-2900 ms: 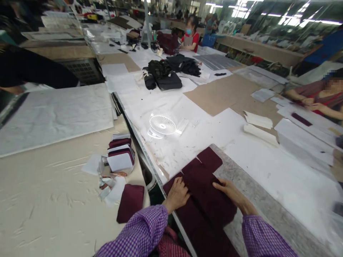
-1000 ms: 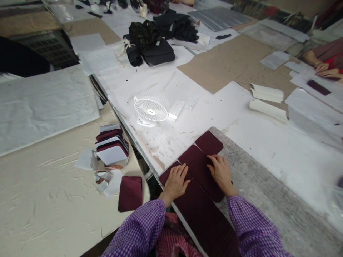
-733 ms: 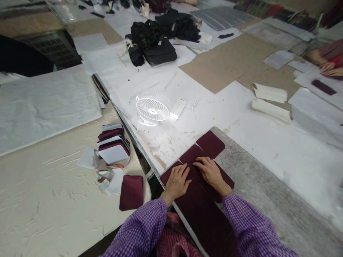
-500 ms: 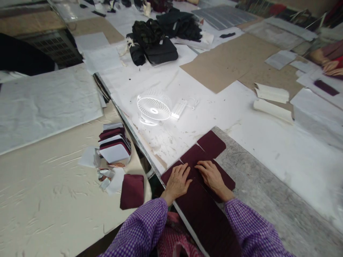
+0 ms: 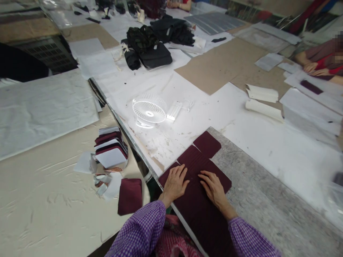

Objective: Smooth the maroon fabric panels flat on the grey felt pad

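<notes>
1. Left hand [image 5: 175,184]: one, palm down, loosely open, fingers slightly bent on the maroon cloth [image 5: 198,210]; nothing gripped.
2. Right hand [image 5: 213,189]: one, half open, fingers bent, fingertips on the same cloth; no grip seen. Both hands and the right sleeve [image 5: 252,235] hide parts of it.
3. Maroon cloth: several flat pieces at the table edge, partly over one grey mat [image 5: 257,192]; exact count cannot be told.
4. Cream table [image 5: 53,200], to the left: one small maroon pile [image 5: 130,196] and, just beyond it, one fanned stack [image 5: 111,157] of maroon, white and dark pieces, with paper scraps [image 5: 114,185] beside.
5. White table [image 5: 209,114], beyond the cloth: one fan [image 5: 149,112], lit white.
6. Farther right: two curled paper strips [image 5: 264,110], near brown paper [image 5: 214,71].
7. Farther off: one heap of dark clothes [image 5: 158,55]; at right, a co-worker's two hands [image 5: 316,69].
</notes>
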`<state>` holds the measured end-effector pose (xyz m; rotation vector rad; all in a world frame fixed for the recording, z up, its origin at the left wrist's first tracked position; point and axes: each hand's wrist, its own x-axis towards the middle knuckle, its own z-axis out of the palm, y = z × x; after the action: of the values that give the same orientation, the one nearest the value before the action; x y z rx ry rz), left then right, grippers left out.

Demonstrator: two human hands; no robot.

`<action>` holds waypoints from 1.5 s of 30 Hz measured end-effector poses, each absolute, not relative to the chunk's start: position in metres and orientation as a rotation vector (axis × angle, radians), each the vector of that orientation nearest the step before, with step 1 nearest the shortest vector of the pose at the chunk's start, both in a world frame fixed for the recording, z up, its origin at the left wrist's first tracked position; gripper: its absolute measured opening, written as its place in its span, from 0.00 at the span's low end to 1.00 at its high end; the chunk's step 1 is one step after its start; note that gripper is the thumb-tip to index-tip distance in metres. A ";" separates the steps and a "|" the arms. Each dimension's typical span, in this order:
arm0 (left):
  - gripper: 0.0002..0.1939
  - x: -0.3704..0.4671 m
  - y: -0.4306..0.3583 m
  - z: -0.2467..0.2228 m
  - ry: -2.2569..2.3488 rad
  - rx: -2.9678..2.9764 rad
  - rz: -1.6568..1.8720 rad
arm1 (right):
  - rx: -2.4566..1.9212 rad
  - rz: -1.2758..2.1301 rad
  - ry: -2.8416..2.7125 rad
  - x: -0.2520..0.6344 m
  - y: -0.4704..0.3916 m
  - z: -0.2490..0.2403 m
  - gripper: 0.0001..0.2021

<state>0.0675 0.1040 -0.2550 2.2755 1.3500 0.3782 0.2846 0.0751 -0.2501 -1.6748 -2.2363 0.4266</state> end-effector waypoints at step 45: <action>0.21 0.071 0.102 -0.253 1.325 2.411 0.401 | -2.136 0.000 -2.002 0.281 0.085 -0.248 0.15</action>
<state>0.0707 0.1016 -0.2534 2.4114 1.3247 0.4008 0.2808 0.0852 -0.2480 -2.1364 -2.0017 0.0001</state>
